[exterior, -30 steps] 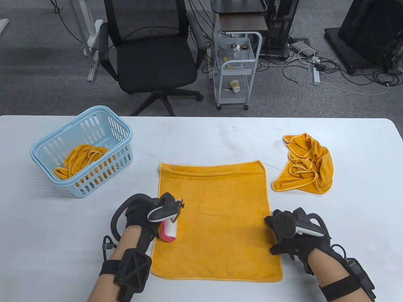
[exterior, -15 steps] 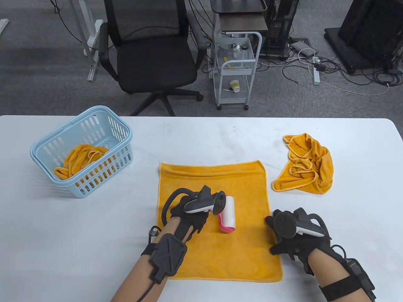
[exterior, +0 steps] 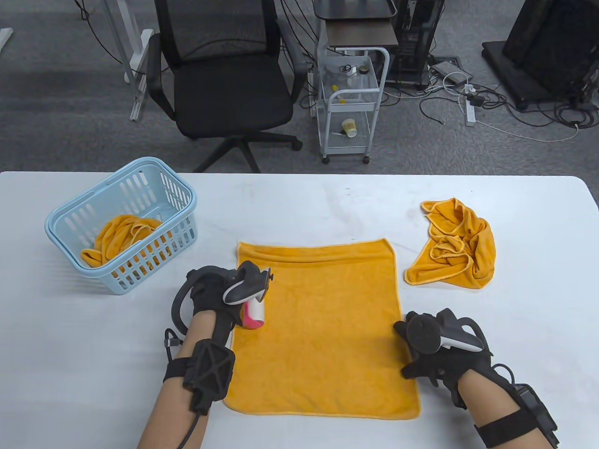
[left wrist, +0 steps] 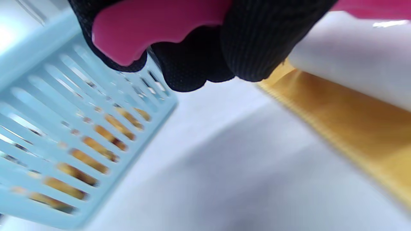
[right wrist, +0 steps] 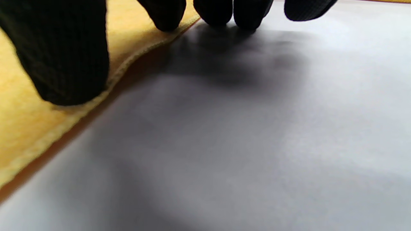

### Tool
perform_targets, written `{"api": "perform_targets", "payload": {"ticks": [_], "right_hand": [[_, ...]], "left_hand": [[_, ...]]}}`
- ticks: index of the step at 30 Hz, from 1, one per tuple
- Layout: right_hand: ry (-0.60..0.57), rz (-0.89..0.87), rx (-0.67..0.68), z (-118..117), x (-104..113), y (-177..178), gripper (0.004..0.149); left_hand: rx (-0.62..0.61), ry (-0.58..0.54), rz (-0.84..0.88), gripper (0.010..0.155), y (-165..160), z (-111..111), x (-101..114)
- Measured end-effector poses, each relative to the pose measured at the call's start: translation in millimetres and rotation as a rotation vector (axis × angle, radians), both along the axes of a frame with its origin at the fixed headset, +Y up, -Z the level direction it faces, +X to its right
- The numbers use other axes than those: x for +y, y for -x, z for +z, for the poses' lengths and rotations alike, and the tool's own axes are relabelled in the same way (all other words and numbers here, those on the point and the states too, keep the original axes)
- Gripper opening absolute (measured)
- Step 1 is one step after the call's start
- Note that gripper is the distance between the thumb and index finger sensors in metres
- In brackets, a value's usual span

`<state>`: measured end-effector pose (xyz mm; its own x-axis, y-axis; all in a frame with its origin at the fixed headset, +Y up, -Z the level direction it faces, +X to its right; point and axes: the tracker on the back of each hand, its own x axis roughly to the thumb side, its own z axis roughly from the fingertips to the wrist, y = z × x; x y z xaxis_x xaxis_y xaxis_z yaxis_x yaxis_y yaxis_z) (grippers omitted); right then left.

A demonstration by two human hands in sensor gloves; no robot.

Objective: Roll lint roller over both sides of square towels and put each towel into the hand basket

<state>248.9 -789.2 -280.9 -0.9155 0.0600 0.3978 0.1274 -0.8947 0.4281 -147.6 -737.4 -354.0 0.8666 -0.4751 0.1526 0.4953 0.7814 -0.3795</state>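
White table (exterior: 327,206), left hand (exterior: 210,292) fisted

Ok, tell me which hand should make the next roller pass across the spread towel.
Left. The left hand already grips the lint roller at the spread towel's left edge, while the right hand presses its right edge flat.

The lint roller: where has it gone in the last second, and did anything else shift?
The left hand, gripping the lint roller throughout, swept it rightward to mid-towel, then back to the flat towel's left edge, farther up than before. The right hand kept pressing the right edge; basket and crumpled towel stayed put.
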Motion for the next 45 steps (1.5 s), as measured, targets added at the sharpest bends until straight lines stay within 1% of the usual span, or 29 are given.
{"api": "perform_targets", "payload": {"ticks": [2,4,8,10,12,15,17,20,23,24,25,26,27,28,29,31,33,36,38,40,41,43,45], "right_hand": [[0.0,0.0,0.0,0,0,0,0.097],[0.0,-0.005,-0.003,0,0,-1,0.097],[0.001,-0.011,-0.009,0,0,-1,0.097],[0.001,-0.012,-0.01,0,-1,-1,0.097],[0.0,-0.012,-0.011,0,-1,-1,0.097],[0.001,-0.013,-0.011,0,-1,-1,0.097],[0.002,-0.014,-0.013,0,-1,-1,0.097],[0.001,-0.011,-0.012,0,0,-2,0.097],[0.002,-0.011,-0.012,0,0,-2,0.097],[0.002,-0.011,-0.011,0,0,-2,0.097],[0.001,-0.01,-0.011,0,0,-2,0.097],[0.001,-0.01,-0.011,-1,0,-2,0.097],[0.001,-0.01,-0.011,-1,0,-2,0.097],[0.001,-0.01,-0.01,-1,0,-2,0.097],[0.002,-0.01,-0.01,-1,-1,-2,0.097],[0.002,-0.012,-0.011,-1,-1,-2,0.097],[0.002,-0.011,-0.012,-1,-1,-2,0.097],[0.001,-0.011,-0.012,-1,-1,-2,0.097],[0.001,-0.01,-0.012,-1,-1,-2,0.097],[0.002,-0.01,-0.011,-1,-1,-1,0.097],[0.002,-0.009,-0.01,-1,-1,-1,0.097],[0.001,-0.008,-0.01,-1,-1,-1,0.097],[0.001,-0.006,-0.009,-1,-1,-1,0.097]], "left_hand": [[-0.021,-0.002,0.169,0.054,-10,-3,-3],[-0.052,0.016,0.326,0.056,-30,-6,-11],[-0.13,0.027,0.394,0.059,-66,-11,-26],[-0.136,0.025,0.39,0.059,-74,-13,-33],[-0.126,0.015,0.376,0.056,-73,-15,-36],[-0.129,-0.044,0.199,0.051,-61,-14,-29],[-0.109,-0.075,0.033,0.049,-46,-12,-21],[-0.075,-0.105,-0.147,0.047,-23,-8,-14],[-0.033,-0.106,-0.226,0.047,-4,-5,-8],[-0.025,-0.102,-0.217,0.048,1,-4,-4],[-0.016,-0.11,-0.171,0.049,3,-2,0],[-0.008,-0.106,-0.082,0.05,1,1,4],[-0.018,-0.069,0.035,0.052,-3,6,7],[-0.029,-0.046,0.111,0.053,-9,8,7],[-0.059,-0.018,0.197,0.054,-19,12,9],[-0.132,0.026,0.308,0.057,-49,18,6],[-0.18,0.073,0.383,0.058,-74,24,-2],[-0.226,0.12,0.451,0.059,-101,29,-14],[-0.231,0.133,0.428,0.058,-106,30,-22],[-0.227,0.129,0.343,0.055,-101,31,-26],[-0.225,0.098,0.283,0.054,-94,32,-25],[-0.186,0.085,0.242,0.051,-78,31,-22],[-0.15,0.066,0.133,0.049,-56,32,-18]]}}
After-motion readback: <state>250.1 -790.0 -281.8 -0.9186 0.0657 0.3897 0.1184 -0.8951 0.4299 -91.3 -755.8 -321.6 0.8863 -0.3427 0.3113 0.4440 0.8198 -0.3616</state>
